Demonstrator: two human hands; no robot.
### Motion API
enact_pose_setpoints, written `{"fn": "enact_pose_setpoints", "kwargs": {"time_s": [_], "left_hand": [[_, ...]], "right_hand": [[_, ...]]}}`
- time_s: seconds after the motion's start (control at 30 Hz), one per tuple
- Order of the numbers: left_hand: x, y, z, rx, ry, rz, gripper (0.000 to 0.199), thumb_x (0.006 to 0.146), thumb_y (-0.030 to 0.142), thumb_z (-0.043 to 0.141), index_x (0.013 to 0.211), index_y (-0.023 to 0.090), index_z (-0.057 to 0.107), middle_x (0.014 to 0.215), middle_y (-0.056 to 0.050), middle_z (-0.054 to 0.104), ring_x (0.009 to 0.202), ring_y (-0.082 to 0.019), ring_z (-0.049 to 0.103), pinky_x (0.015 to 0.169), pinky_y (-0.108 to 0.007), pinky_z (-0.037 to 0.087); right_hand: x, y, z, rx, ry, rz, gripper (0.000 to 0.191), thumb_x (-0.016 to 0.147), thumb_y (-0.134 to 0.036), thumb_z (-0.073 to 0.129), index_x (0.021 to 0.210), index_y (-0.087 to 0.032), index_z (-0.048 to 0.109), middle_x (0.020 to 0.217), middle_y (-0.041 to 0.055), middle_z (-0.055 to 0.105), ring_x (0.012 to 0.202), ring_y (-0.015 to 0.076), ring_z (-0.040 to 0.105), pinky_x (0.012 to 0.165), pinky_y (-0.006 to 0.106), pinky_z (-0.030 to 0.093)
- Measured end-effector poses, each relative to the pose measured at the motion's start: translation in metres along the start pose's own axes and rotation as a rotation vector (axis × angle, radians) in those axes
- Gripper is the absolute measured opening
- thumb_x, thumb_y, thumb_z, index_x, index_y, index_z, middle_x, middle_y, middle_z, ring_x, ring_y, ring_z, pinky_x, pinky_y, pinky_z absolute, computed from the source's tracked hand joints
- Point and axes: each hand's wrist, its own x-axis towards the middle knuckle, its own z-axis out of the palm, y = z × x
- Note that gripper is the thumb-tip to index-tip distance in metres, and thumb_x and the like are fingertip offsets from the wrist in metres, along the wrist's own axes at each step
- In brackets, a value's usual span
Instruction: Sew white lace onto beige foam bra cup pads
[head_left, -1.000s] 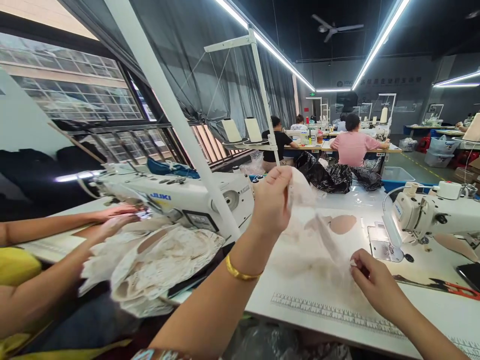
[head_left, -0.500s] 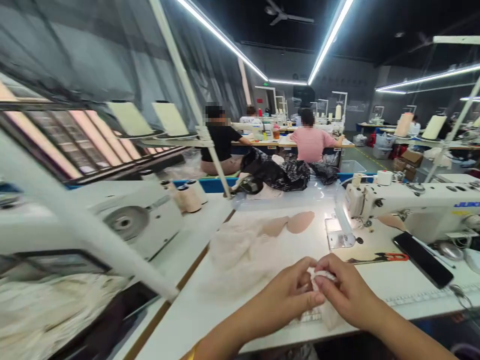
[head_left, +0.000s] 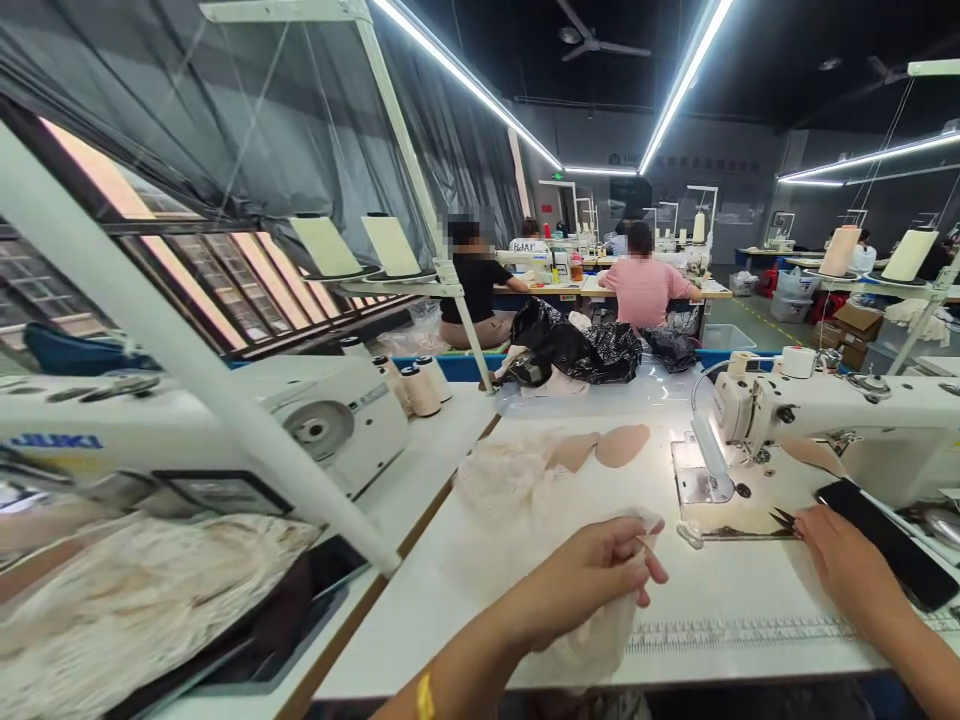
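Observation:
My left hand [head_left: 600, 575], fingers closed, grips a sheer white piece of fabric [head_left: 600, 640] that hangs down over the table's front edge. At the right, my right hand [head_left: 840, 550] covers the handle of the thread snips [head_left: 784, 521], whose dark blades poke out from its fingers. A small white scrap [head_left: 691, 535] lies at the near corner of the sewing machine [head_left: 847, 410] bed. More sheer white lace fabric [head_left: 499, 480] is spread on the table, with two beige pads [head_left: 622, 446] at its far side.
A black phone [head_left: 889, 545] lies beside my right hand. A printed ruler [head_left: 750, 632] runs along the front edge. Another sewing machine [head_left: 187, 410] and a heap of cream fabric [head_left: 172, 590] are on the left. Black plastic bags [head_left: 577, 345] lie behind the table; several people sit beyond.
My hands were together on a white strip of the fabric. My right hand has moved right onto the snips, while the left keeps the fabric. The view has shifted left.

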Motion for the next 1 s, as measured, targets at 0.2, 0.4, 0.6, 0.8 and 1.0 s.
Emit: {"fn": "enact_pose_setpoints", "kwargs": {"time_s": [0.2,0.4,0.6,0.8,1.0], "left_hand": [[0.03,-0.013,0.014,-0.057,-0.08,-0.023,0.053,0.073,0.052,0.091,0.099,0.017,0.061,0.111,-0.007,0.066,0.078,-0.017,0.068,0.086,-0.037,0.05],[0.035,-0.017,0.022,-0.061,-0.165,0.02,0.044,0.077,0.046,0.088,0.099,0.017,0.064,0.11,-0.004,0.061,0.08,-0.016,0.067,0.084,-0.034,0.053],[0.003,0.018,-0.042,0.691,0.214,0.004,0.04,0.093,0.043,0.058,0.123,0.021,0.072,0.104,-0.008,0.073,0.09,-0.027,0.071,0.087,-0.042,0.056],[-0.018,0.023,-0.06,1.11,0.623,0.386,0.037,0.096,0.035,0.057,0.13,0.025,0.068,0.136,-0.011,0.067,0.13,-0.035,0.058,0.115,-0.053,0.045],[0.001,-0.031,0.003,1.243,0.156,0.283,0.069,0.073,0.001,0.059,0.138,0.021,0.061,0.15,-0.016,0.055,0.142,-0.04,0.046,0.119,-0.061,0.037]], "right_hand": [[0.009,-0.112,-0.019,0.2,-0.057,-0.195,0.015,0.112,-0.036,0.044,0.109,-0.025,0.054,0.08,-0.0001,0.067,0.066,0.0205,0.065,0.059,0.03,0.043],[0.025,-0.152,-0.012,-0.067,0.254,-0.425,0.034,0.113,-0.022,0.039,0.083,-0.023,0.056,0.068,-0.0002,0.058,0.06,0.0195,0.055,0.063,0.034,0.033],[0.007,-0.103,-0.01,-0.122,0.17,-0.281,0.039,0.113,-0.03,0.036,0.083,-0.023,0.058,0.066,-0.0004,0.06,0.056,0.0189,0.056,0.058,0.033,0.033],[-0.005,-0.037,-0.024,-0.132,0.04,-0.088,0.024,0.104,-0.039,0.054,0.11,-0.024,0.072,0.105,0.0142,0.076,0.094,0.0309,0.069,0.078,0.04,0.05],[0.008,-0.129,-0.011,0.365,-0.103,-0.324,0.034,0.103,-0.032,0.063,0.135,-0.023,0.062,0.125,0.0148,0.069,0.113,0.031,0.064,0.097,0.046,0.056]]}}
